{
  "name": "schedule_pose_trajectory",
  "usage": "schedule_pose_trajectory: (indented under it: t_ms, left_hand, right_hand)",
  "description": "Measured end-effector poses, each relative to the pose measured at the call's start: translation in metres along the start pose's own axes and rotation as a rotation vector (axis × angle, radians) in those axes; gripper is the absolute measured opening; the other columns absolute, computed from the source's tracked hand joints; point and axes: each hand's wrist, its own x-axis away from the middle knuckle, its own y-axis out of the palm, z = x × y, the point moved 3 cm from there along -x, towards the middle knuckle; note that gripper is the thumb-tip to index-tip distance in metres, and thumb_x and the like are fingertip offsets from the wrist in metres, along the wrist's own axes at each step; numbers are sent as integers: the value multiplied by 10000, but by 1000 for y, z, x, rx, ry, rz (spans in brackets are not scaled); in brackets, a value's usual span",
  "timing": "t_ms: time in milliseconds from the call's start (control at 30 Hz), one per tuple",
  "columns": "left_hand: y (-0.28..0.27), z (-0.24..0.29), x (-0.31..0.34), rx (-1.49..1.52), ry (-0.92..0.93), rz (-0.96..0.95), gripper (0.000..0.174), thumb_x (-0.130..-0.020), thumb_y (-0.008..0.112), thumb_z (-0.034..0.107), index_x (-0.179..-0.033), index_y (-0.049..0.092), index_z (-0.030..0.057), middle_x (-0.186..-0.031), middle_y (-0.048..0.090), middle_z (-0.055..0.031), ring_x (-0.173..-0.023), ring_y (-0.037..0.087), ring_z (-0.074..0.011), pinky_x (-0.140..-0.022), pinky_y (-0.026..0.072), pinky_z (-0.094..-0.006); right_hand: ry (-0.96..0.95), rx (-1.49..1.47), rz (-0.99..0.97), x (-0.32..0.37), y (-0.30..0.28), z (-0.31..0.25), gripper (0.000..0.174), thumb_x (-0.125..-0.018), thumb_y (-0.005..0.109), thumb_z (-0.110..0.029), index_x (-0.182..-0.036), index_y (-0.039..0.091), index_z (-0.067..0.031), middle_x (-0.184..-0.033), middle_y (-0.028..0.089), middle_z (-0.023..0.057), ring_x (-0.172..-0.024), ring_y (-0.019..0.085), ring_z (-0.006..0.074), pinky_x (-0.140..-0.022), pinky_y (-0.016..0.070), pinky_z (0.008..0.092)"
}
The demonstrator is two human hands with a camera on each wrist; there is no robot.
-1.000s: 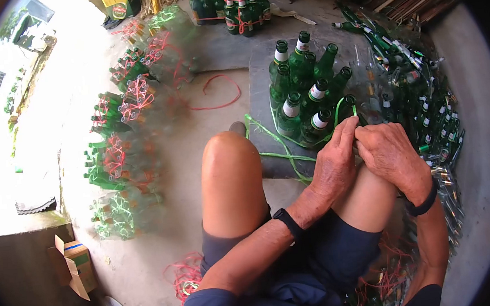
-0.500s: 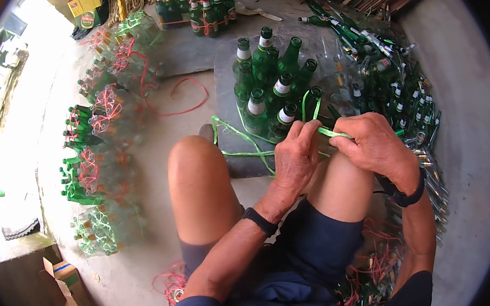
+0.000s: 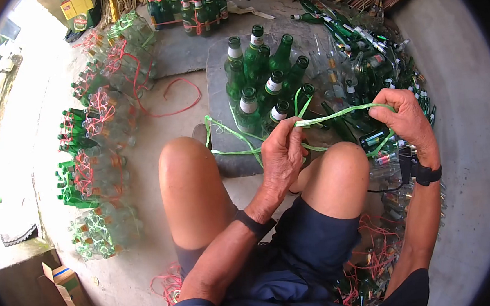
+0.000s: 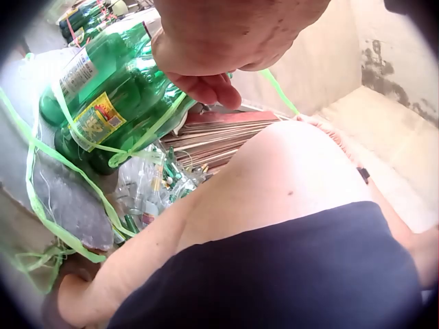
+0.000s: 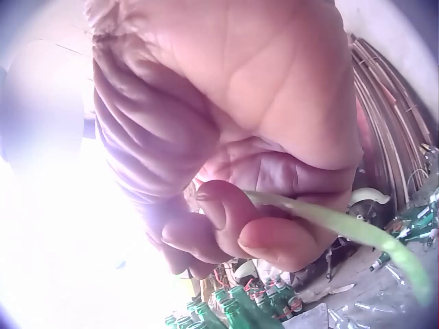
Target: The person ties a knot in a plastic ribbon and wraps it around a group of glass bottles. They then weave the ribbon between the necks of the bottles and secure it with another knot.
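A cluster of green glass bottles (image 3: 248,118) stands upright on a dark slab (image 3: 231,166) in front of the knees. Light green plastic twine (image 3: 340,112) runs round the cluster's lower part, seen also in the left wrist view, and rises past its near right corner. Beside that corner, my left hand (image 3: 283,154) pinches the twine between thumb and fingers. My right hand (image 3: 405,118) holds the twine's other stretch, out to the right above the knee. Between both hands the twine is nearly straight. In the right wrist view, curled fingers (image 5: 278,241) grip the twine (image 5: 357,229).
Bottle bundles tied with red string (image 3: 86,172) line the left side, and others (image 3: 201,20) stand at the back. Loose bottles (image 3: 345,36) are heaped on the right. A loop of red string (image 3: 198,96) lies on the floor. An open cardboard box (image 3: 73,287) sits lower left.
The hands were close together at the bottles' corner; the right hand has moved up and right, drawing out twine. The left hand keeps its pinch. The head view has shifted to the right.
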Motion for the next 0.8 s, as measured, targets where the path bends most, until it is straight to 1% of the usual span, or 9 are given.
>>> schedule_pose_trajectory:
  t_ms: [67, 200, 367, 433, 500, 600, 667, 767, 800]
  left_hand:
    - [-1, 2, 1, 27, -21, -2, 184, -1071, 569, 111, -1203, 643, 4, -855, 670, -55, -621, 624, -91, -541, 513, -236]
    - [-2, 5, 4, 75, -42, -10, 189, -1076, 566, 124, -1200, 642, 3, -865, 670, -56, -628, 626, -88, -555, 513, -226]
    - [-7, 1, 4, 156, -71, 3, 191, -1082, 559, 134, -1198, 643, 8, -875, 670, -52, -632, 631, -85, -557, 511, -221]
    - [-5, -2, 4, 183, -90, 13, 191, -1082, 560, 134, -1201, 641, 9, -872, 668, -52, -631, 631, -85, -556, 513, -222]
    - [-8, 0, 4, 179, -135, 12, 195, -1081, 561, 136, -1211, 635, 12, -865, 666, -55, -628, 633, -84, -553, 524, -226]
    - [-7, -2, 6, 276, -169, 4, 207, -1080, 562, 142, -1225, 630, 11, -885, 666, -57, -652, 640, -81, -571, 556, -233]
    - [-9, -2, 7, 261, -165, 7, 208, -1080, 560, 139, -1227, 629, 8, -887, 664, -56, -654, 640, -81, -576, 562, -234]
    - [-7, -5, 8, 273, -142, 2, 208, -1080, 554, 129, -1224, 629, -1, -882, 661, -54, -651, 637, -80, -585, 569, -234]
    - [-8, -5, 9, 265, -131, 9, 206, -1080, 553, 127, -1221, 631, -2, -880, 661, -53, -650, 637, -81, -582, 566, -234]
  right_hand:
    - [107, -168, -12, -1, -10, 16, 188, -928, 727, -168, -819, 629, -50, -660, 525, -69, -581, 416, 8, -519, 347, 223]
    - [135, -331, 40, -2, -26, 63, 203, -942, 736, -223, -854, 637, -69, -635, 502, -80, -515, 435, 16, -477, 358, 209]
    - [242, -364, 91, 8, -48, 107, 179, -950, 722, -202, -856, 633, -77, -629, 478, -88, -505, 406, 6, -476, 347, 211]
    - [297, -424, 92, 14, -61, 119, 165, -958, 713, -188, -874, 612, -89, -619, 440, -100, -493, 372, 3, -462, 323, 205]
    - [289, -455, 67, 19, -75, 133, 172, -963, 711, -189, -880, 585, -107, -613, 410, -108, -489, 342, -2, -450, 295, 193]
    - [305, -488, 49, 20, -92, 143, 207, -969, 711, -216, -865, 563, -116, -606, 400, -106, -474, 316, -5, -433, 276, 188]
    - [293, -503, 45, 18, -101, 145, 211, -970, 711, -223, -866, 562, -116, -604, 398, -106, -470, 311, -4, -428, 272, 188]
    - [295, -478, 43, 7, -104, 134, 221, -969, 716, -237, -859, 567, -117, -607, 392, -109, -477, 304, -5, -427, 249, 193]
    - [299, -379, 32, 1, -104, 131, 233, -966, 723, -249, -852, 570, -116, -609, 391, -110, -480, 302, -8, -428, 235, 194]
